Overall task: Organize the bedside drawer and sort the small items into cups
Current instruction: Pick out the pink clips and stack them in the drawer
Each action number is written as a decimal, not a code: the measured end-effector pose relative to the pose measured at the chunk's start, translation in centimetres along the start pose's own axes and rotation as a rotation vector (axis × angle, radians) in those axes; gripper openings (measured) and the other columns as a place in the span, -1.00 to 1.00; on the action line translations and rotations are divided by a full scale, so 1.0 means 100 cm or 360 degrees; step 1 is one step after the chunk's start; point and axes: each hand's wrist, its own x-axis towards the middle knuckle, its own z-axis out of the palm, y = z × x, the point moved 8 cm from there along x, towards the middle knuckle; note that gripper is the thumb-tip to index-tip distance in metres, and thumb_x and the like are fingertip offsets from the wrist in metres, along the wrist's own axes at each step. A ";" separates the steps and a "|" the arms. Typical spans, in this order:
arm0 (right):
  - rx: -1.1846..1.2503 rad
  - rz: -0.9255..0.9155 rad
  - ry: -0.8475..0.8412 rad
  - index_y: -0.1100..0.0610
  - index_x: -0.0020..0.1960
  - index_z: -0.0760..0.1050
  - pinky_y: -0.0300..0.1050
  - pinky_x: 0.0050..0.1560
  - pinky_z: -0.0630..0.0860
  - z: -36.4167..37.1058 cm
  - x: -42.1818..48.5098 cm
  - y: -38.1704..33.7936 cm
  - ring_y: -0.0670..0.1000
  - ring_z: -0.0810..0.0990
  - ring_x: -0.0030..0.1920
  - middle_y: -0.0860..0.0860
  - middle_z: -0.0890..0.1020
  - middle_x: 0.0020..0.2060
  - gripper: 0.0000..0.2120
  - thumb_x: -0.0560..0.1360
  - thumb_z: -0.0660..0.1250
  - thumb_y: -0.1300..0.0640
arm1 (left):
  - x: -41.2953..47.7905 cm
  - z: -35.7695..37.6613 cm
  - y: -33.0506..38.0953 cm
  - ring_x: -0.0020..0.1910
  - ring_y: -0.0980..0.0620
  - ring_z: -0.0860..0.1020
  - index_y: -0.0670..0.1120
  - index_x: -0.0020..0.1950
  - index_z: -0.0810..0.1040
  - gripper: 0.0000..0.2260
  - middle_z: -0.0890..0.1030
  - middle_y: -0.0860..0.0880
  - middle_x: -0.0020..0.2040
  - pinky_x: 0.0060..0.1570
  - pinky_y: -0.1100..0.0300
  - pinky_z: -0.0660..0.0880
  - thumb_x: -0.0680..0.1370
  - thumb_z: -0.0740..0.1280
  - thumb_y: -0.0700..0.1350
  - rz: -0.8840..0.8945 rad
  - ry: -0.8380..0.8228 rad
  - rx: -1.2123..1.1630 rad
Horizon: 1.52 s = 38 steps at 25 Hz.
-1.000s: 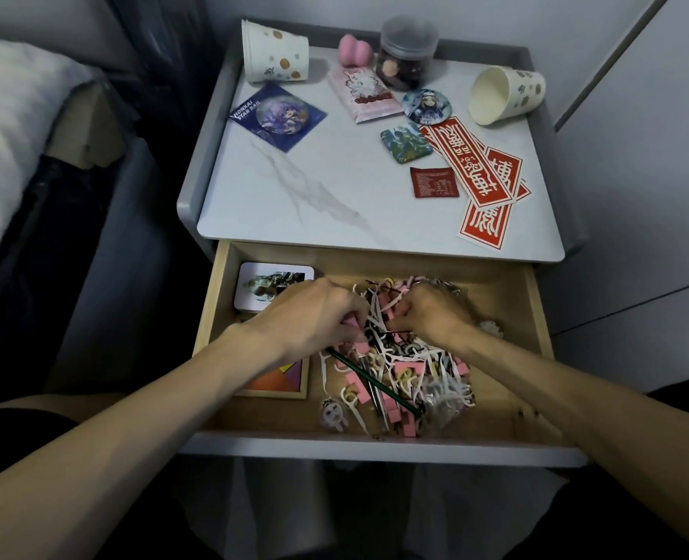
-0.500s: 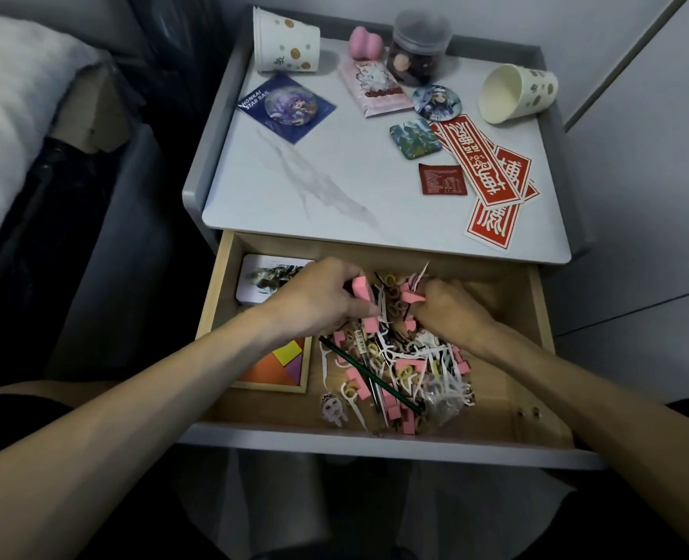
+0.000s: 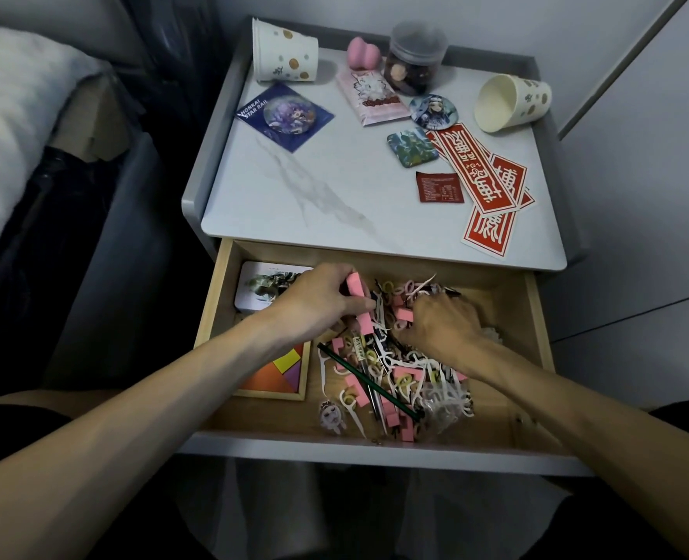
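Since the frame a second ago, the left hand [image 3: 314, 307] has risen from the pile [image 3: 399, 381] and now shows pink blocks [image 3: 355, 285] pinched between thumb and curled fingers. The right hand [image 3: 446, 327] has slid toward the back of the drawer [image 3: 534, 317].

From the head camera, the right hand's fingers curl down into the clutter just right of the left hand; whether they grip anything I cannot tell. The pile lies under and nearer than both hands, a tangle of pink blocks, white floss picks, small loops and a green pencil [image 3: 367, 381].

Both paper cups sit well beyond the hands on the tabletop: one [image 3: 284, 50] past the left hand, one [image 3: 512, 103] on its side past the right.

The risk is likely snagging: picks hooked on the blocks could ride up and scatter, or a tipped cup could roll when filled.
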 end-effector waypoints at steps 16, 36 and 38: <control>0.0224 -0.0345 0.0212 0.11 -0.03 0.61 -0.12 -0.17 0.56 -0.006 -0.010 0.000 -0.05 0.57 -0.38 -0.05 0.59 -0.37 -0.86 0.51 0.44 0.05 | 0.000 0.002 -0.010 -0.42 0.02 0.55 -0.07 0.08 0.45 -0.86 0.62 -0.18 -0.10 -0.40 0.17 0.50 0.57 0.32 -0.26 -0.0163 0.0091 -0.0254; 0.0430 -0.0456 -0.0026 0.15 0.33 0.46 0.06 0.21 0.53 -0.012 -0.005 0.019 0.06 0.57 0.20 0.07 0.56 0.23 -0.63 0.58 0.31 0.02 | -0.003 -0.002 -0.002 -0.40 0.04 0.57 -0.17 0.11 0.50 -0.81 0.59 -0.12 -0.21 -0.35 0.19 0.53 0.54 0.41 -0.27 -0.0074 0.0109 -0.0330; 0.0649 -0.0408 -0.0061 0.14 0.24 0.47 0.00 -0.04 0.61 -0.015 -0.007 0.020 -0.03 0.64 -0.13 0.00 0.63 -0.06 -0.74 0.61 0.28 0.05 | -0.004 -0.001 -0.001 -0.36 0.04 0.58 -0.15 0.06 0.53 -0.87 0.61 -0.13 -0.20 -0.32 0.19 0.53 0.55 0.40 -0.27 -0.0051 0.0098 -0.0277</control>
